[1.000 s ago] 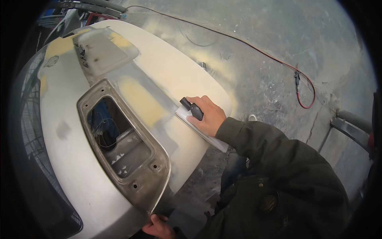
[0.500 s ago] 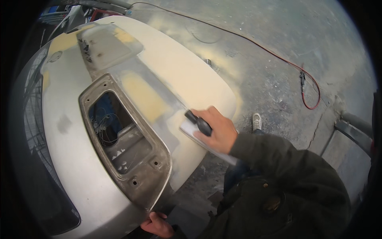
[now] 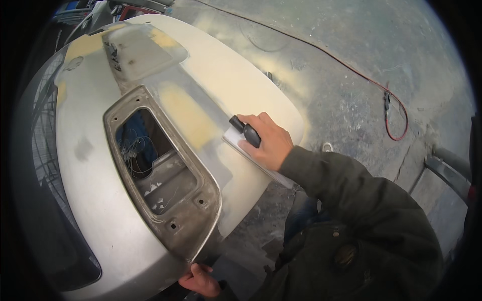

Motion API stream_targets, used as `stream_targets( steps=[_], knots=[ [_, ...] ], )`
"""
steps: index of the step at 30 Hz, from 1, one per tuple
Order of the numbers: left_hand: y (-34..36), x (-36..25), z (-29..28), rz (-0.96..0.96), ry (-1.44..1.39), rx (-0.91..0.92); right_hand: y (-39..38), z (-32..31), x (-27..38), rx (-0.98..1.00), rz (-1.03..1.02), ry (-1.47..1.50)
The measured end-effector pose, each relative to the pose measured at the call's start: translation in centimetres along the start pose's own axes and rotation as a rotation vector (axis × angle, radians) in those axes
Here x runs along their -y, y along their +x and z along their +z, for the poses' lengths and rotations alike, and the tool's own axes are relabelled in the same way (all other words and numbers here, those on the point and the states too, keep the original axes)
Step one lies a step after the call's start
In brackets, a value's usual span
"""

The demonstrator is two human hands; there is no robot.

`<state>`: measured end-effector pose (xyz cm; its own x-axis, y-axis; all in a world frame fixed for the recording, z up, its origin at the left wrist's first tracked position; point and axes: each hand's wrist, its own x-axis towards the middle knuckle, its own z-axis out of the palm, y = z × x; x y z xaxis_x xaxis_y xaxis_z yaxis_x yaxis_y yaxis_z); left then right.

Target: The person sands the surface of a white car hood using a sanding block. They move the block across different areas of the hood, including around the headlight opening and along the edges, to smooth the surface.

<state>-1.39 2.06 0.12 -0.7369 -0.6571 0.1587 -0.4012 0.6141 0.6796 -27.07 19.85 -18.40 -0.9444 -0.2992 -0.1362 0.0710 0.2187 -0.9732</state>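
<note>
"So, which step are we on?"

"Rubbing down, I'd judge: my right hand [image 3: 271, 143] is closed around the black knobbed handle [image 3: 252, 135] of a long, flat, white sanding block [image 3: 233, 138], held against the cream-and-grey car body panel [image 3: 251, 85]."

"And next?"

"That calls for flat, even pressure, I think."

"Your left?"

"My left hand [image 3: 201, 281] touches the panel's near edge, fingers partly curled; how firmly, I can't tell."
</note>
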Motion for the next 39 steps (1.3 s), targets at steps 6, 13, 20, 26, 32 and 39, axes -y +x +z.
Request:
stream_targets(
  steps=[6, 13, 20, 26, 32, 39],
  knots=[
    [-0.1, 1.4, -0.8, 0.033, 0.045, -0.045, -2.9, 0.1, -0.3, 0.040, -0.060, -0.002],
    [-0.2, 1.8, -1.2, 0.011, 0.080, -0.043, -2.1, 0.2, -0.9, 0.027, 0.002, -0.006],
    [-0.2, 1.0, -0.3, 0.022, 0.046, -0.057, 0.1, 0.4, -1.0, -0.003, 0.053, -0.040],
    [-0.2, 1.5, -1.3, 0.029, 0.043, -0.001, -1.9, 0.1, -1.3, 0.007, -0.015, -0.053],
    [0.0, 1.2, -0.6, 0.031, 0.019, -0.042, -3.0, 0.1, -1.3, -0.004, -0.001, -0.022],
    [0.4, 2.0, -1.1, 0.011, 0.017, 0.000, 0.0, 0.2, -0.9, -0.035, -0.075, -0.026]
  ],
)
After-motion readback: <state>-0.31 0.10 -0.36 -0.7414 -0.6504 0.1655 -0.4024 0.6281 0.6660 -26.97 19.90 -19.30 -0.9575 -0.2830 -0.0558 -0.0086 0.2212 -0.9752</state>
